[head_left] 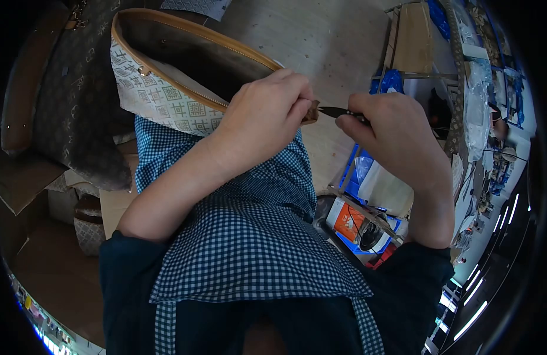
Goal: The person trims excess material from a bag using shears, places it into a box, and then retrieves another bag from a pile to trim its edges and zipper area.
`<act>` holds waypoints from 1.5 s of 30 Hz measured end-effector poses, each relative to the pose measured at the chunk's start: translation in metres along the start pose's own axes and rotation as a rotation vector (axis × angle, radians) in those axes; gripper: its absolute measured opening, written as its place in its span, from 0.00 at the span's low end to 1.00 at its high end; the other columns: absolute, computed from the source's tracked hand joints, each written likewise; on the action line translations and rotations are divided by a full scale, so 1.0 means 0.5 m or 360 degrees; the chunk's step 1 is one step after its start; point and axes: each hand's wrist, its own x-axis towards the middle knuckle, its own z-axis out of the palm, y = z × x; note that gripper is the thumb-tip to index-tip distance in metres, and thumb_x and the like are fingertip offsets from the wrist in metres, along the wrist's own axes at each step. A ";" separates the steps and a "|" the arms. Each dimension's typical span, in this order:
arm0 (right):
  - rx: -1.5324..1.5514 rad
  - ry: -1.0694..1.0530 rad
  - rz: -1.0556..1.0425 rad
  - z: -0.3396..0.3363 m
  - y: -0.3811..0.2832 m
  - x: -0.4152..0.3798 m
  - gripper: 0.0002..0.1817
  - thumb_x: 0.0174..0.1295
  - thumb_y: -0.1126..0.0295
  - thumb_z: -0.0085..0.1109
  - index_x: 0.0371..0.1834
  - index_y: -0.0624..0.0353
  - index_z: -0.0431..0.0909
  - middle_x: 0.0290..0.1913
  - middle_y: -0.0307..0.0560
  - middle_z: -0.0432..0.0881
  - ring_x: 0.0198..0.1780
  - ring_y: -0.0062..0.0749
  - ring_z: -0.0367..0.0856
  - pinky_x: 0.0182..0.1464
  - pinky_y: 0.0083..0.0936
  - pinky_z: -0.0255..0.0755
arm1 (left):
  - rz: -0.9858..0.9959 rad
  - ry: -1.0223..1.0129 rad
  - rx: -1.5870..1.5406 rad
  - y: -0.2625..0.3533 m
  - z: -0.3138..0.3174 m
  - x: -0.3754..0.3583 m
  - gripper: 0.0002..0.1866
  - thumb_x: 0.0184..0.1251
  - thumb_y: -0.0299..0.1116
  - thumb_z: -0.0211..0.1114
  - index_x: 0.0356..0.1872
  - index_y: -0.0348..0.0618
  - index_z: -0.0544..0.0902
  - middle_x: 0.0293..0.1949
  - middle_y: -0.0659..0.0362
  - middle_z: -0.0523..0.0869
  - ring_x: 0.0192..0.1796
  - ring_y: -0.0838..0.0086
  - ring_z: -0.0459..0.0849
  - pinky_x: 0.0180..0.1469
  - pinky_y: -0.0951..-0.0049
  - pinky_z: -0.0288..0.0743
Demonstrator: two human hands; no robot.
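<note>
A handbag (161, 105) with a pale patterned outside, tan trim and a dark lining lies on my lap, its zip opening spread apart. My left hand (264, 112) is closed at the bag's right end, pinching a small brown tab (312, 111) by the end of the zip. My right hand (392, 121) grips dark thread snips (338, 111) between thumb and fingers. Their pointed tip faces left and reaches right to the brown tab. My left palm and wrist cover part of the bag's near edge.
A blue checked apron (256, 254) covers my lap. Dark patterned bags (66, 112) are piled at left, beside open cardboard boxes (25, 183). On the right stand a rack with a blue crate (359, 245) and a long cluttered workbench (477, 112).
</note>
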 end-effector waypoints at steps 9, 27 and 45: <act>0.1375 0.0338 0.0552 0.109 0.011 0.015 0.15 0.67 0.60 0.62 0.36 0.63 0.79 0.24 0.39 0.78 0.25 0.20 0.76 0.28 0.20 0.72 | 0.0553 -0.0232 -0.0179 -0.019 -0.045 -0.067 0.05 0.63 0.32 0.68 0.34 0.41 0.86 0.40 0.57 0.83 0.45 0.67 0.81 0.43 0.68 0.78; 0.2936 0.0329 0.0550 0.292 -0.059 0.070 0.09 0.67 0.67 0.58 0.38 0.62 0.81 0.28 0.36 0.81 0.22 0.13 0.72 0.22 0.12 0.64 | -0.0276 -0.0018 -0.0123 0.021 -0.041 -0.130 0.14 0.67 0.24 0.65 0.53 0.40 0.81 0.32 0.57 0.89 0.33 0.74 0.89 0.35 0.79 0.83; 0.2878 0.0259 0.0469 0.262 -0.071 0.067 0.12 0.69 0.64 0.58 0.42 0.63 0.81 0.26 0.36 0.80 0.23 0.14 0.74 0.28 0.17 0.77 | -0.0217 -0.0037 -0.0017 0.000 -0.038 -0.107 0.03 0.64 0.25 0.65 0.35 0.38 0.82 0.31 0.59 0.84 0.30 0.75 0.84 0.31 0.78 0.77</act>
